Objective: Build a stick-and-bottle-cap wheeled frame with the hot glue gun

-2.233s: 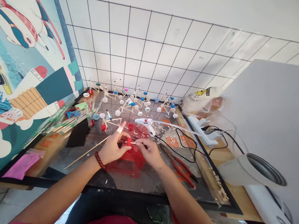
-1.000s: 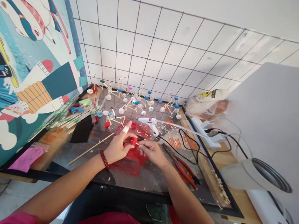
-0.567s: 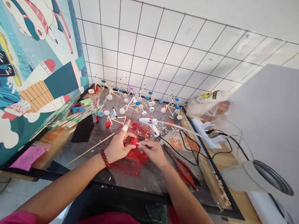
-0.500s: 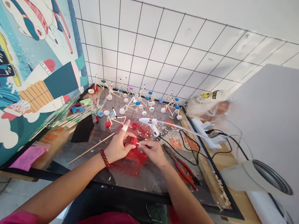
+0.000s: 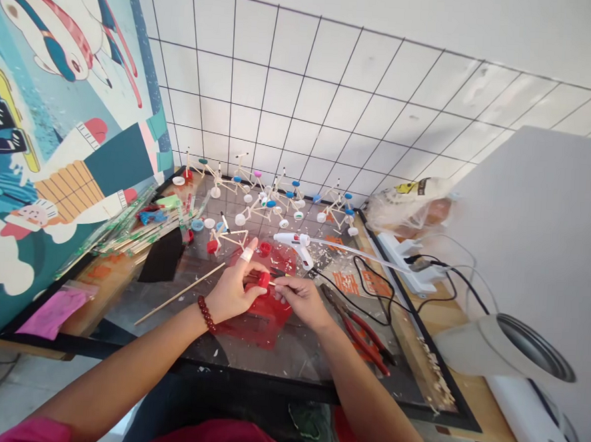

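Observation:
My left hand (image 5: 236, 285) pinches a red bottle cap (image 5: 264, 280) on its side between thumb and fingers. White tape wraps the raised index finger. In my right hand (image 5: 298, 300) a short thin wooden stick (image 5: 272, 283) is pinched, its end at the cap's face; whether it goes into the cap I cannot tell. Below both hands lies a red translucent sheet (image 5: 259, 329). Just beyond, another red cap (image 5: 264, 248) rests on the sheet, with a white glue gun (image 5: 297, 244) to its right. A small stick frame with a red cap (image 5: 212, 246) stands left of these.
Several stick-and-cap models (image 5: 271, 203) line the table's back. Pliers with red handles (image 5: 366, 335) lie right, near the glue gun's black cord (image 5: 370, 302) and a white power strip (image 5: 407, 264). On the left are a long stick (image 5: 179, 294), bundled sticks (image 5: 124, 234) and a pink packet (image 5: 52, 313).
Both hands stay almost in place, holding the cap and stick together. The cap has turned slightly in my left fingers, and the whole view has shifted a little.

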The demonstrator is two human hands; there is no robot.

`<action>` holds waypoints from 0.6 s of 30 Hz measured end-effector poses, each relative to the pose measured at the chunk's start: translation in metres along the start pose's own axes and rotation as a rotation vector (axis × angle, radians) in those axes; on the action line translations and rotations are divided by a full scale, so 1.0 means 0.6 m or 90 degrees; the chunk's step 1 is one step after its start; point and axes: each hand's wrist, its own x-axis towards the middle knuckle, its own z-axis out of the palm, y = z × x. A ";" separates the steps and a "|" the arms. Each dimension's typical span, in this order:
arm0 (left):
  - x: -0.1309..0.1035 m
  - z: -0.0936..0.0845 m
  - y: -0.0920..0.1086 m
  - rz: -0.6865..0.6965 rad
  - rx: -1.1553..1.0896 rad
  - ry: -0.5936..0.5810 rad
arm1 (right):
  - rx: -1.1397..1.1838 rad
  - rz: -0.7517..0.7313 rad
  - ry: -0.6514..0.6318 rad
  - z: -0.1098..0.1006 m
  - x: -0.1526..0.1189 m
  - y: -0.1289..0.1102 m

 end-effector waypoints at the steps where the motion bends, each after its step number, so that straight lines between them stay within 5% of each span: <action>1: 0.000 -0.001 0.001 -0.003 -0.001 0.006 | -0.007 -0.009 0.017 0.000 0.001 0.002; 9: 0.006 -0.009 0.003 -0.036 -0.103 0.033 | -0.042 -0.050 0.110 -0.001 -0.002 -0.005; 18: 0.015 -0.009 0.012 -0.197 -0.397 0.011 | -0.298 -0.278 0.144 0.001 -0.020 -0.037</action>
